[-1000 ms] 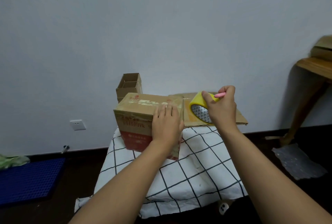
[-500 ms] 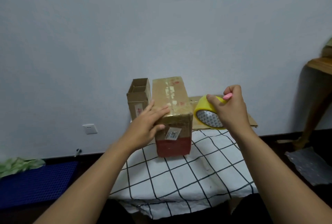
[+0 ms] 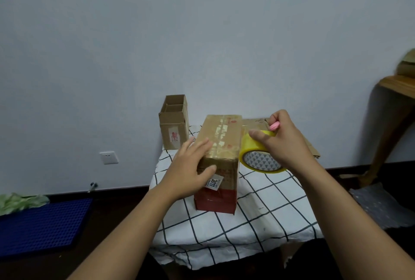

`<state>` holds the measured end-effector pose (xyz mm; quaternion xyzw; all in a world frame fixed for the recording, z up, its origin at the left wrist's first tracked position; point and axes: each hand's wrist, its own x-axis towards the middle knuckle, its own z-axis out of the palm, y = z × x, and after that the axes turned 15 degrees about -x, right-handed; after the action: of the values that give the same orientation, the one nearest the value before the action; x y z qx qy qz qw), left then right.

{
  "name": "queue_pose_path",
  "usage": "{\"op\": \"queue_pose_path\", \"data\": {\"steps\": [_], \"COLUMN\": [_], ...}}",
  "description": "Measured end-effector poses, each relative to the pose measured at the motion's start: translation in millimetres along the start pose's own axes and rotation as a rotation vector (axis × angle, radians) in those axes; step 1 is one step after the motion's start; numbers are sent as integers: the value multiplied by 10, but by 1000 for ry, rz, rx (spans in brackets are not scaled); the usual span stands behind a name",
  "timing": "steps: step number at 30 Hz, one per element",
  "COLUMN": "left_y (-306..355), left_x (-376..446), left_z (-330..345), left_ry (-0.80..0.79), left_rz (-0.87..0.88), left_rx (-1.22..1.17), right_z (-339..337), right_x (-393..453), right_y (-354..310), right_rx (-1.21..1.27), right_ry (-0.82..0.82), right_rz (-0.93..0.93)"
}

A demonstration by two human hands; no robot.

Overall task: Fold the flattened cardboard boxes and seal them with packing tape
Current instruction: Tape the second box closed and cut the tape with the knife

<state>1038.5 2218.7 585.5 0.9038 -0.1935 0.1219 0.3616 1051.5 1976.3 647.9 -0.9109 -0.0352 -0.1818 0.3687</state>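
Left hand slid onto box corner.

The number "3011" is printed on a small white sticker stuck to the near end of the closed box standing at the middle of the counter; the smaller print on the sticker is too small to be read. Red printing is seen on the box's near end and in traces along its taped top, but no word of it can be made out. A label with a red mark is borne by the open box at the counter's far left corner; it is unreadable.
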Motion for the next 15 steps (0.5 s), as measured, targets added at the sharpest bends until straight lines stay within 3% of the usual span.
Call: {"op": "queue_pose_path", "data": {"steps": [3,5,8,15], "left_y": [404,638,824,882], "left_x": [94,165,219,217], "left_z": [11,5,8,-33], "left_ry": [165,135,48,66], "left_rz": [-68,-144,-209,-295], "left_rx": [-325,-488,-553,-704], "right_z": [-10,-10,-6,-49], "right_x": [-48,-83,-126,-214], "right_y": [-71,-117,-167,-213], "right_rx": [-35,-59,-104,-194], "right_ry": [34,54,69,75], "right_rz": [-31,-69,-114,-138]}}
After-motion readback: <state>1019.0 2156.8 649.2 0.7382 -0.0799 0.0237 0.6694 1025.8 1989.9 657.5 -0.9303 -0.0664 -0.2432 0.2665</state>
